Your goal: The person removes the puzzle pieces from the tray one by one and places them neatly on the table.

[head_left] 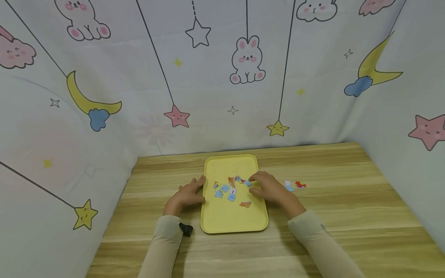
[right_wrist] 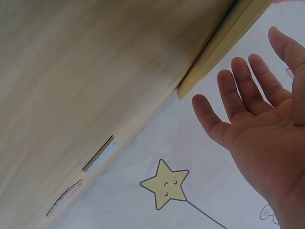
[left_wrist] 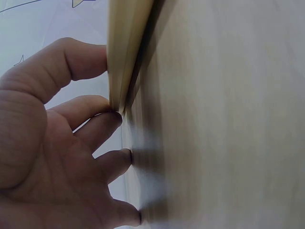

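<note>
On the table lies a yellow tray [head_left: 234, 222] with several small cardboard picture pieces [head_left: 231, 197] scattered over its middle, mostly pale blue, some orange or red. An orange piece [head_left: 245, 204] sits apart, nearer the front. My left hand [head_left: 187, 195] is at the tray's left side, its thumb and fingertips touching the rim [left_wrist: 125, 43] and table. Over the right rim hovers my right hand [head_left: 272, 190], fingers spread and slightly bent, near a blue piece [head_left: 247, 183]. Nothing shows in its grasp in the right wrist view.
To the right of the tray, a white-and-blue piece [head_left: 289, 185] and a red piece [head_left: 300, 184] lie on the wooden table [head_left: 347, 208]. A printed white curtain [head_left: 215, 88] hangs behind and along both sides. Something small and black [head_left: 186, 229] is at the left cuff.
</note>
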Motion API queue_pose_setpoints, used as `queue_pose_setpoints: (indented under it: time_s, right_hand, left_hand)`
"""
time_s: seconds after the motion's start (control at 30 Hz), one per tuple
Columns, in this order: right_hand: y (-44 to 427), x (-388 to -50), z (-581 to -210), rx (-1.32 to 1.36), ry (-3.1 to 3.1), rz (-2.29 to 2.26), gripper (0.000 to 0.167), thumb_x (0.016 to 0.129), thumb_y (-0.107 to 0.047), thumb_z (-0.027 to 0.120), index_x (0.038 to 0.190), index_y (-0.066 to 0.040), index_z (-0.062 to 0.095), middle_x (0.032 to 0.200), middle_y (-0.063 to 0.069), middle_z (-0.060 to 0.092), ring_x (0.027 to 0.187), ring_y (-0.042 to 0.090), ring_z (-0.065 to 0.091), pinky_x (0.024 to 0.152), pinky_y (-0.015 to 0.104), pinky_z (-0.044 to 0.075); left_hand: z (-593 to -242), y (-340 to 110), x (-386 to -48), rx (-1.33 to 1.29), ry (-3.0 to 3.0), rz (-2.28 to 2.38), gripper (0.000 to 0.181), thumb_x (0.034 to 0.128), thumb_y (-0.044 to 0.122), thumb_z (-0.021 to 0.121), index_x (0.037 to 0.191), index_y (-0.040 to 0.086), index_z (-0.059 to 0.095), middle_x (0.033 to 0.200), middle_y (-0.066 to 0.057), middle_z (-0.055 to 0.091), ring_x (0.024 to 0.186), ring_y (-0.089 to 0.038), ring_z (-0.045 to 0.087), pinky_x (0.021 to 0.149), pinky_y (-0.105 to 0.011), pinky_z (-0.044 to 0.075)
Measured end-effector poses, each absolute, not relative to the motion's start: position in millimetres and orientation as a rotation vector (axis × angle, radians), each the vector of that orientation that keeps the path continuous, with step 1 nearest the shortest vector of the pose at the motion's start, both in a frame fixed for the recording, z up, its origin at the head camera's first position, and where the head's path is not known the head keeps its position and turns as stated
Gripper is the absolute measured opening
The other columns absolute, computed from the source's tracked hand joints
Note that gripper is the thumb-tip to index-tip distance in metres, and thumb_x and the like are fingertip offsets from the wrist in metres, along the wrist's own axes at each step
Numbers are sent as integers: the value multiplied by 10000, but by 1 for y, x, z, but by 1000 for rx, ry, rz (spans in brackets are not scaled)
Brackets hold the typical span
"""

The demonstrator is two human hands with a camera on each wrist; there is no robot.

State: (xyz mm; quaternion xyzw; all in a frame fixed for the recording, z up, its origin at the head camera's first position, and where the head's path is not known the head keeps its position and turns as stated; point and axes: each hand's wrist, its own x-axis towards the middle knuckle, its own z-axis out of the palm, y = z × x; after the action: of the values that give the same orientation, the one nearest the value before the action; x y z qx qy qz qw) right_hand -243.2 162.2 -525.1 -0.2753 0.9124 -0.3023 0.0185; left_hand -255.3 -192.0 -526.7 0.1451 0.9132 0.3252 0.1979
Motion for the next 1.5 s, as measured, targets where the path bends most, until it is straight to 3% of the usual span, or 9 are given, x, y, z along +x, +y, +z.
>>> queue_pose_setpoints:
  time_s: [0.27, 0.6, 0.77, 1.07, 1.3, 1.5]
  right_hand:
    - [154, -242, -525, -848, 2801, -943, 346, 969, -159, 738, 1251, 38, 694, 1280, 165, 691, 1277, 384, 582, 1104, 565, 446]
    - [144, -244, -525, -882, 2761, -918, 400, 961, -231, 744, 1255, 36, 698, 1259, 150, 703, 1258, 378, 595, 1090, 596, 438]
    - [134, -245, -528, -970, 2724, -883, 433, 970, -280, 747, 1264, 36, 701, 1248, 150, 702, 1251, 385, 596, 1058, 595, 467]
    - [113, -244, -528, -1002, 2716, -832, 389, 964, -296, 755, 1221, -6, 722, 1183, 91, 711, 1138, 308, 616, 984, 500, 499]
    - [105, -246, -523, -952, 2700, -813, 472, 985, -328, 739, 1334, -13, 696, 1394, 150, 662, 1344, 369, 549, 1097, 598, 434]
    - [103, -244, -526, -969, 2705, -748, 449, 982, -347, 746, 1307, -41, 703, 1288, 81, 687, 1217, 317, 597, 1021, 549, 482]
  left_hand:
    - [-527, -191, -256, 413, 2554, 908, 996, 807, 143, 773, 1671, 74, 282, 1723, -112, 253, 1610, -402, 105, 1179, -781, -73]
    - [-527, -189, -256, 413, 2542, 919, 985, 827, 167, 774, 1670, 69, 273, 1726, -107, 242, 1611, -400, 94, 1180, -776, -82]
    - [-528, -189, -253, 390, 2554, 931, 1011, 793, 157, 781, 1666, 62, 282, 1721, -109, 260, 1606, -414, 109, 1173, -788, -75]
    - [-526, -192, -252, 390, 2564, 912, 1008, 795, 149, 780, 1667, 61, 283, 1715, -129, 271, 1603, -422, 117, 1170, -792, -69]
    - [-521, -192, -254, 394, 2563, 914, 1009, 794, 156, 779, 1669, 71, 283, 1716, -126, 269, 1606, -411, 112, 1178, -780, -75]
    - [-525, -190, -251, 397, 2555, 942, 1019, 776, 148, 781, 1664, 59, 291, 1716, -124, 271, 1603, -422, 112, 1170, -788, -82]
